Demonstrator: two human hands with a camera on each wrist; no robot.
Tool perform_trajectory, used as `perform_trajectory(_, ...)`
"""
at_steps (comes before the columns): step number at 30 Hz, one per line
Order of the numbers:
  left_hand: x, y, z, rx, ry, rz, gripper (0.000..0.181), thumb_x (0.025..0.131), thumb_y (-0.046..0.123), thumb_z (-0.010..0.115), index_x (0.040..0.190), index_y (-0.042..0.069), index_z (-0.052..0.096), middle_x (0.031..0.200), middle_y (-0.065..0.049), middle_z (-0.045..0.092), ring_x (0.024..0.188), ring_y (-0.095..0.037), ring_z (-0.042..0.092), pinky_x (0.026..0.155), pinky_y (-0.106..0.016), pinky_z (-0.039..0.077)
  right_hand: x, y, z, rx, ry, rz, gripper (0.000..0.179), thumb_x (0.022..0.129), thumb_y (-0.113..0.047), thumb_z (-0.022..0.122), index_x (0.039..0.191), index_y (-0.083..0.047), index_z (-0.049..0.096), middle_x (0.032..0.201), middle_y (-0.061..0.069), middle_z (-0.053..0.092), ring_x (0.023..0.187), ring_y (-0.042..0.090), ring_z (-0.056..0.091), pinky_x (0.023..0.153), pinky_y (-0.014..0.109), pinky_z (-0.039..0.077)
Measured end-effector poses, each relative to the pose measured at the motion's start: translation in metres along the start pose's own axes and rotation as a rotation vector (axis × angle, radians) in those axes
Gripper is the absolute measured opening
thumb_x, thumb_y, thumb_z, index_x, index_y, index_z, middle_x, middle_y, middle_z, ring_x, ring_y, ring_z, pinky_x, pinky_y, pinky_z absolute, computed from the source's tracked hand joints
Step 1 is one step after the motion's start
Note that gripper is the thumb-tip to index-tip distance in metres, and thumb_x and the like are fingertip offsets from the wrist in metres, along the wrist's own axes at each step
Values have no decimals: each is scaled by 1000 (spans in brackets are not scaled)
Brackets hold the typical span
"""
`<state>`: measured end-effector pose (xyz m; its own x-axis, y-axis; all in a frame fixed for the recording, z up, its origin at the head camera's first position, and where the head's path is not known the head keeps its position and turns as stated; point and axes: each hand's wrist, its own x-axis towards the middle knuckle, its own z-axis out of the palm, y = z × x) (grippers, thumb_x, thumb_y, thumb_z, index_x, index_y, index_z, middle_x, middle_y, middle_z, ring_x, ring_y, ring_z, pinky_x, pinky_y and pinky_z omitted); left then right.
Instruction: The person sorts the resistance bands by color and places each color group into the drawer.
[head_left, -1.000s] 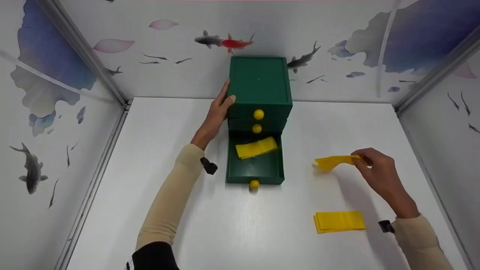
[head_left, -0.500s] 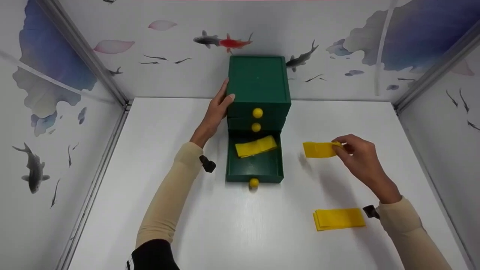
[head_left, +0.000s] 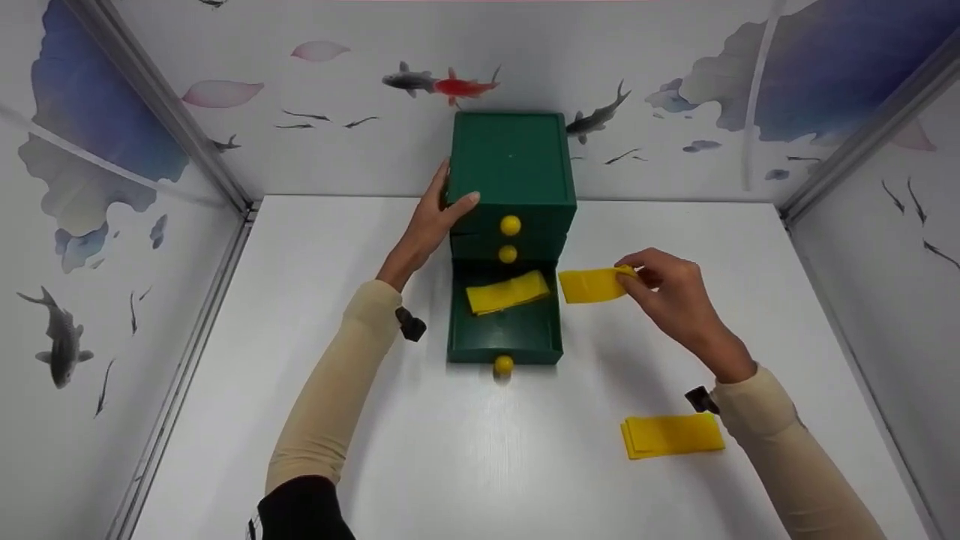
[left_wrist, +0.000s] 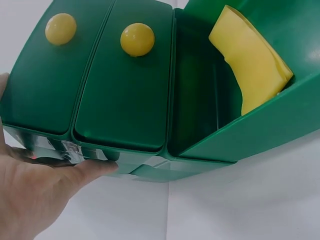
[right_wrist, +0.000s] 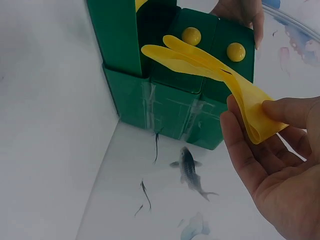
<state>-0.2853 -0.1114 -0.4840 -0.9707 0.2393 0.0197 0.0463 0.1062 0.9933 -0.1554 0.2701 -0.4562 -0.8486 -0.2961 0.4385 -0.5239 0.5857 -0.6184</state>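
My right hand (head_left: 667, 296) pinches one end of a folded yellow strip (head_left: 592, 286) of thin, soft material, just right of the open bottom drawer (head_left: 495, 341). In the right wrist view the strip's looped layers (right_wrist: 197, 62) splay apart ahead of the thumb and fingers. My left hand (head_left: 429, 223) rests against the left side of the green three-drawer cabinet (head_left: 514, 157), with the thumb at the front top edge. Another folded yellow strip (head_left: 508, 292) lies inside the pulled-out drawer, also visible in the left wrist view. Both upper drawers are closed.
A further pair of stacked yellow strips (head_left: 673, 436) lies on the white table (head_left: 465, 457) at the front right, near my right forearm. Behind the cabinet stands a white wall (head_left: 345, 150) printed with fish. Yellow round knobs (head_left: 503, 365) stick out from the drawers.
My right hand has carried the yellow strip left and away from me, from the right of the table to the drawer's right edge. The left hand has stayed at the cabinet.
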Motion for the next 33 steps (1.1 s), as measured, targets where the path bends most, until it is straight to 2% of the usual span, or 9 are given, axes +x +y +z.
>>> perform_trajectory(5, 0, 2, -1, 14, -6, -3, 99, 107, 55, 66, 179, 30, 3, 186, 1, 5, 167, -22, 20, 134, -48, 23, 9, -7, 14, 57, -35, 3, 16, 99, 7, 77, 114, 2, 78, 115, 15, 79, 87, 28, 75, 84, 11, 56)
perform_trajectory(12, 0, 2, -4, 35, -50, 4, 96, 110, 53, 63, 178, 36, -2, 186, 7, 0, 168, -21, 15, 135, -46, 23, 18, -15, 40, 98, -104, -7, 15, 100, 5, 77, 115, 1, 78, 114, 13, 79, 84, 23, 72, 82, 16, 58)
perform_trajectory(20, 5, 0, -10, 52, -98, 3, 93, 113, 41, 61, 178, 31, -6, 186, 3, -8, 171, -22, 1, 136, -47, 14, 22, -20, 68, 158, -199, -23, 14, 104, 2, 74, 117, -1, 79, 115, 10, 79, 86, 25, 67, 81, 21, 58)
perform_trajectory(24, 4, -1, -11, 58, -91, 14, 91, 113, 45, 60, 178, 34, -3, 186, 6, -5, 171, -18, 3, 136, -44, 14, 23, -24, 83, 159, -251, -22, 15, 105, -1, 74, 120, -1, 78, 113, 10, 77, 87, 24, 63, 81, 25, 56)
perform_trajectory(27, 3, -2, -10, 61, -77, 32, 90, 113, 50, 59, 178, 36, -1, 186, 8, -2, 170, -16, 5, 136, -43, 15, 24, -28, 94, 164, -293, -13, 16, 105, -2, 74, 121, 0, 77, 114, 10, 77, 89, 22, 63, 84, 28, 58)
perform_trajectory(33, 2, -4, -8, 30, -55, 67, 88, 112, 55, 57, 179, 38, 2, 185, 10, -1, 170, -17, 7, 136, -48, 19, 28, -39, 113, 184, -360, -1, 20, 107, -3, 72, 125, 2, 76, 124, 11, 76, 100, 23, 69, 93, 38, 63)
